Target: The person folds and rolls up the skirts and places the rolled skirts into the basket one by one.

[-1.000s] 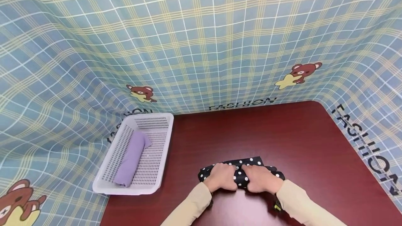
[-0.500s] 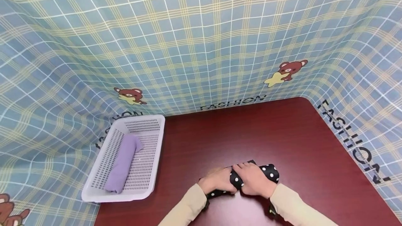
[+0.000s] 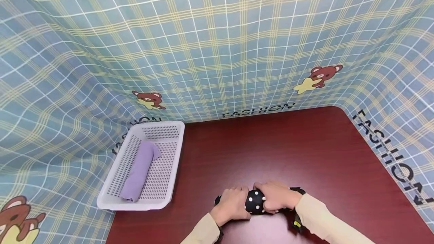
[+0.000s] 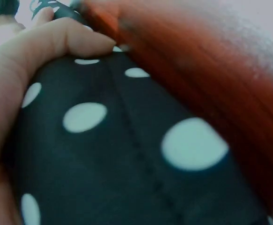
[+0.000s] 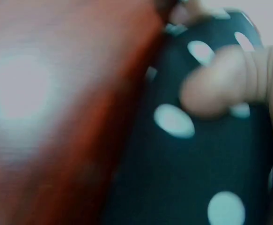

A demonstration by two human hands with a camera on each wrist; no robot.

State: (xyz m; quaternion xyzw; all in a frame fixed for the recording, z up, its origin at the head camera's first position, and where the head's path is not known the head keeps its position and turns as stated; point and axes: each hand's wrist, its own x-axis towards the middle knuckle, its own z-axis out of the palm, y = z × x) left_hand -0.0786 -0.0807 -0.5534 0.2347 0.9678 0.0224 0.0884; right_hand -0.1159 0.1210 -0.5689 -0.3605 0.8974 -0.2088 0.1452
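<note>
A black cloth with white polka dots (image 3: 255,202) lies in a thick roll near the front of the dark red table (image 3: 271,150). My left hand (image 3: 232,204) grips its left part from above, the thumb along the near side. Just to the right, my right hand (image 3: 275,195) grips the roll too, with dotted fabric showing between the hands and past each of them. In the left wrist view, the cloth (image 4: 127,140) fills most of the frame, a stitched seam running along it. The right wrist view has my thumb (image 5: 216,84) pressed on the dotted fabric.
A white plastic basket (image 3: 178,153) with slotted walls stands at the left of the table, and a rolled purple cloth (image 3: 139,172) lies in it. A blue plaid curtain with bear prints (image 3: 230,48) hangs round the back and sides.
The loose flap at the far side of the dotted cloth no longer shows; the bundle looks rounder and more tightly rolled. The hands shifted their grip along it, and the head view swayed slightly.
</note>
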